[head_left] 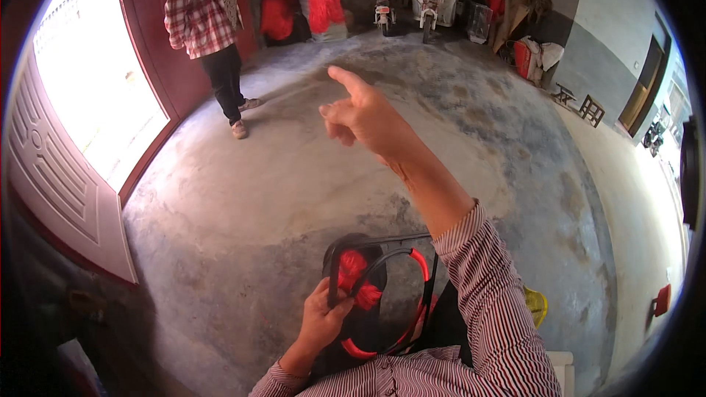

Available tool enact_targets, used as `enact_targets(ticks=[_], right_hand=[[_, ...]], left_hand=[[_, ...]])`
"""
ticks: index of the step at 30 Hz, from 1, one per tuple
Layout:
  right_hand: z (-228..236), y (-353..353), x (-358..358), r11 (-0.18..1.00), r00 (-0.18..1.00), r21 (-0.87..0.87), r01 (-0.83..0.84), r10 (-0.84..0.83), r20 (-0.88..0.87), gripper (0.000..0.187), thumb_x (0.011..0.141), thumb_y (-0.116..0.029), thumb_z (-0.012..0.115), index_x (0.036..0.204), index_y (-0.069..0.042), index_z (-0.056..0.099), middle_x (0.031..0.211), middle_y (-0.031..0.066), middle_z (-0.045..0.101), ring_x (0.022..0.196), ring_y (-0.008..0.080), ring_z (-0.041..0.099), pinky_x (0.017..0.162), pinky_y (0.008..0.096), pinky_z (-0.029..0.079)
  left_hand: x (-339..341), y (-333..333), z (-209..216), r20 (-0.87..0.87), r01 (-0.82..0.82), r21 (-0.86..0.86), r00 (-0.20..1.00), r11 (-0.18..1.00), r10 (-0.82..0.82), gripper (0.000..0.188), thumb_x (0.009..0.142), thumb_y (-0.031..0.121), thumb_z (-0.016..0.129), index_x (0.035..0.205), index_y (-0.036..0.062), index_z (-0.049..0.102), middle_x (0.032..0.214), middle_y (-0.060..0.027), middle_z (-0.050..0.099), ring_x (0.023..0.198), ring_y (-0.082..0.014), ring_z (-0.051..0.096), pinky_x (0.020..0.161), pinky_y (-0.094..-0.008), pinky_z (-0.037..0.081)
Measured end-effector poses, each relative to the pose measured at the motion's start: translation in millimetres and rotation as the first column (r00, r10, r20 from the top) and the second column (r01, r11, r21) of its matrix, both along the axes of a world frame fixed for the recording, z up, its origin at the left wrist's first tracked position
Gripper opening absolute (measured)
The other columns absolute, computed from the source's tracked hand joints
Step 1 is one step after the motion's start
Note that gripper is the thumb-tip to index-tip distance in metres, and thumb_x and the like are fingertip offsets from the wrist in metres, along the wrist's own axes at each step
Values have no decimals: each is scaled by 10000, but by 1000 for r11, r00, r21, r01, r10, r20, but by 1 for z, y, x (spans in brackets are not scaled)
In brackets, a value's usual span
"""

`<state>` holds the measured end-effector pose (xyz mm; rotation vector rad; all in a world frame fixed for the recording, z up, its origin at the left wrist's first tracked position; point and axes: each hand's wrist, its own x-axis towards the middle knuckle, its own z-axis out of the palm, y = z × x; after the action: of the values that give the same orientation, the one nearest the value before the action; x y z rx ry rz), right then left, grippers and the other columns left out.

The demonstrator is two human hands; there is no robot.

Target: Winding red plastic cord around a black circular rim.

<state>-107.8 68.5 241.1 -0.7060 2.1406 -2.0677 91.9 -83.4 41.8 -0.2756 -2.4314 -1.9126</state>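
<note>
My right hand (360,116) is stretched far forward over the floor, its index finger extended and the other fingers loosely bent; I see nothing held in it. Low in front of me, my left hand (321,320) is closed round the side of a black frame (386,240). Inside or against that frame stands a round hoop (419,263), part black and part red. Bunches of red yarn-like strands (353,268) lie beside my left fingers, over a dark rounded thing whose kind I cannot make out.
A person (213,22) in a plaid shirt stands by the open red door (151,7) at far left. Parked at the back are a scooter (429,0) and a small bike (384,11), near red bundles (323,9). Small stools (590,109) stand right; something yellow (537,305) is beside me.
</note>
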Motion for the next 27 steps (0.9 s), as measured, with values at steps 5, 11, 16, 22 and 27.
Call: enact_targets(ticks=[5, 11, 16, 22, 27], right_hand=[[9, -10, -1, 999, 1000, -31, 22, -22, -3, 762, 853, -149, 621, 1450, 52, 191, 697, 46, 571, 620, 111, 513, 561, 250, 406], [-16, 5, 17, 998, 1000, 64, -13, 15, -27, 535, 891, -109, 578, 1355, 55, 369, 672, 43, 574, 590, 96, 523, 523, 241, 420], [-75, 44, 59, 953, 991, 281, -117, 96, 88, 343, 868, -79, 579, 1195, 17, 547, 723, 17, 591, 672, 78, 555, 595, 230, 442], [-147, 57, 120, 932, 983, 342, 119, -160, 94, 273, 858, -132, 672, 1094, -16, 599, 843, 31, 640, 814, 83, 599, 731, 234, 480], [-174, 54, 148, 957, 944, 26, 289, -289, 159, 278, 815, -155, 703, 1047, -28, 619, 914, 72, 649, 805, 139, 624, 727, 281, 499]], left_hand=[[2, 7, 0, 79, -26, 136, 997, 990, 15, 82, 747, 45, 659, 711, 4, 597, 939, -74, 562, 875, -195, 556, 763, -320, 441], [0, 0, 1, 55, -38, 129, 998, 991, 31, 73, 748, 45, 662, 725, 2, 608, 937, -84, 568, 868, -208, 564, 771, -312, 444], [1, 0, -2, 44, -41, 55, 998, 998, 39, 78, 750, 45, 663, 733, -6, 607, 930, -100, 574, 866, -228, 572, 774, -312, 448], [1, 7, -4, -30, -75, 60, 997, 995, 77, 77, 759, 63, 668, 762, -4, 630, 970, -105, 588, 915, -239, 586, 811, -326, 452], [-1, 12, 0, -17, 53, -23, 998, 998, -53, 95, 781, 85, 655, 825, 0, 653, 1064, -112, 589, 970, -247, 589, 851, -334, 454]])
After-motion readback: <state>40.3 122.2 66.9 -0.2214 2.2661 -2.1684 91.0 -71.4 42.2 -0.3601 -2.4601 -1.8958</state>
